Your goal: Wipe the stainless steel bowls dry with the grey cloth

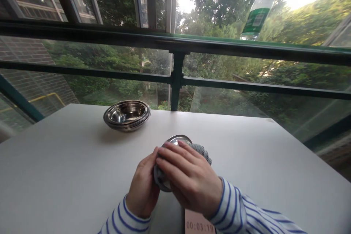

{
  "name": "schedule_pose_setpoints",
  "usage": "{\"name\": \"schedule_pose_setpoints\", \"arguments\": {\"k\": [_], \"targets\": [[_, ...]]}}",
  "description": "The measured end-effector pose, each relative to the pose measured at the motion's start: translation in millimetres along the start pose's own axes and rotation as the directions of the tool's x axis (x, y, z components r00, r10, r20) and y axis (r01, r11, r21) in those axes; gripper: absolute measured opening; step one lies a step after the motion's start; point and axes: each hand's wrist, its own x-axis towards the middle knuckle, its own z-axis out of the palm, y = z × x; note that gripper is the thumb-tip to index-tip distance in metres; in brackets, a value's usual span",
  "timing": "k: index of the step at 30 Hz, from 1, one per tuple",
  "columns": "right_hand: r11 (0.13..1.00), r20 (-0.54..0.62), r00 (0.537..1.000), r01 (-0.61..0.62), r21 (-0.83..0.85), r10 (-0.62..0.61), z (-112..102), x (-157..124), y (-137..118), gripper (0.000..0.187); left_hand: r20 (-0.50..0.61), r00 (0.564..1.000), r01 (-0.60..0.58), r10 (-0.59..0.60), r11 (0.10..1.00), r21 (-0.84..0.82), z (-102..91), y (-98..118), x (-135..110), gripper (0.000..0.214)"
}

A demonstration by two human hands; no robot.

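Several nested stainless steel bowls (127, 115) sit in one stack on our white desk (55, 161), left of centre and well apart from our hands; stacked this way, they take up only a small patch of the surface. Nearer us, our left hand (142, 184), in a blue-striped sleeve (123, 219), props a single steel bowl (177, 139) on a tilt, clear of the desk, with its fingers (149, 161) together against the near side so the bowl cannot slip away. Our right hand (189, 181) comes over from the other side, its fingers (175, 157) together and clamped across the bowl through a grey checked cloth (202, 149), which bunches out past them on the right and wraps the bowl's lower edge. Only a strip of shiny rim shows above the fingers; the rest of the bowl lies between our two palms. Just under our right wrist, a pale pink card (199, 223) shows the figures 00:03:19. Beyond the desk runs a dark railing (175, 40) with glass panels, and a plastic bottle (260, 7) with a green label shows high at right, perhaps as a reflection.
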Motion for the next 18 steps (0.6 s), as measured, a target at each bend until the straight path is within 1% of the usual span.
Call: {"name": "schedule_pose_setpoints", "arguments": {"k": [2,3,5,7,9,11,13,15,16,18], "targets": [[0.983,-0.025,0.988,-0.150,0.102,0.154,-3,-2,10,0.036,-0.001,1.000,-0.006,0.006,1.000,0.012,0.6,-1,1,0.015],[0.959,-0.041,0.970,-0.228,0.170,0.238,-3,-3,16,0.036,-0.004,1.000,0.012,-0.012,1.000,0.014,1.2,-1,2,0.016],[0.881,-0.070,0.918,-0.350,0.318,0.390,-1,-6,25,0.034,-0.016,0.999,0.049,-0.049,0.999,-0.005,2.6,2,3,0.018],[0.800,-0.095,0.865,-0.407,0.441,0.493,3,-8,31,0.032,-0.050,0.997,0.060,-0.062,0.997,-0.047,4.2,6,4,0.021],[0.753,-0.117,0.834,-0.417,0.509,0.540,9,-9,33,0.033,-0.107,0.993,0.041,-0.051,0.995,-0.090,5.3,11,6,0.023],[0.749,-0.140,0.824,-0.411,0.520,0.549,14,-11,31,0.035,-0.162,0.986,0.016,-0.037,0.991,-0.129,5.4,16,9,0.026],[0.783,-0.164,0.834,-0.401,0.475,0.527,18,-13,26,0.038,-0.205,0.979,-0.015,-0.021,0.985,-0.170,4.0,21,12,0.029],[0.852,-0.179,0.873,-0.366,0.374,0.454,21,-15,19,0.043,-0.242,0.970,-0.050,-0.003,0.976,-0.213,1.2,24,15,0.031],[0.896,-0.182,0.904,-0.322,0.306,0.387,22,-16,16,0.046,-0.254,0.967,-0.065,0.004,0.970,-0.233,-0.7,25,17,0.032],[0.974,-0.158,0.968,-0.175,0.147,0.197,24,-18,11,0.048,-0.252,0.968,-0.069,0.000,0.961,-0.266,-4.3,26,18,0.033]]}}
